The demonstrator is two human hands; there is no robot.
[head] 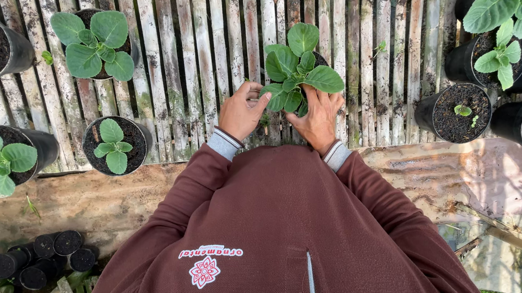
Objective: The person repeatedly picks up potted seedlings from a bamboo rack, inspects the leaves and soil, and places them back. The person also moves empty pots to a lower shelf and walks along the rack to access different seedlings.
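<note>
Both hands were down at the leafy seedling on the slatted bench [220, 39].

The seedling [298, 66] sat mid-bench at twelve o'clock from the maroon sweater [303, 235]. The right hand [319, 117] pressed in under its leaves, fingers curled; the left hand [243, 109] cupped the pot's nine o'clock side. More potted seedlings [94, 42] stood around.

Bare slats [213, 44] between potted seedling [94, 42] and hands [280, 113]
</note>
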